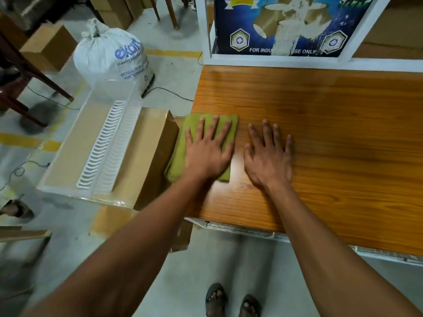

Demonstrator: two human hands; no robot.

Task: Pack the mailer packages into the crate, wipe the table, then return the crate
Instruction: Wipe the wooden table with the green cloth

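Cloth [206,143] is pressed flat by left hand [207,154] for wiping; right hand [267,159], fingers spread, is braced on table [332,115].

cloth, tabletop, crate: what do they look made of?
Cloth: olive-green woven or terry fabric, matte, folded soft edges, under the left hand.
Tabletop: probably wood-grain laminate, orange-brown, slight sheen.
Crate: clear rigid plastic, see-through walls, with a white slotted panel.
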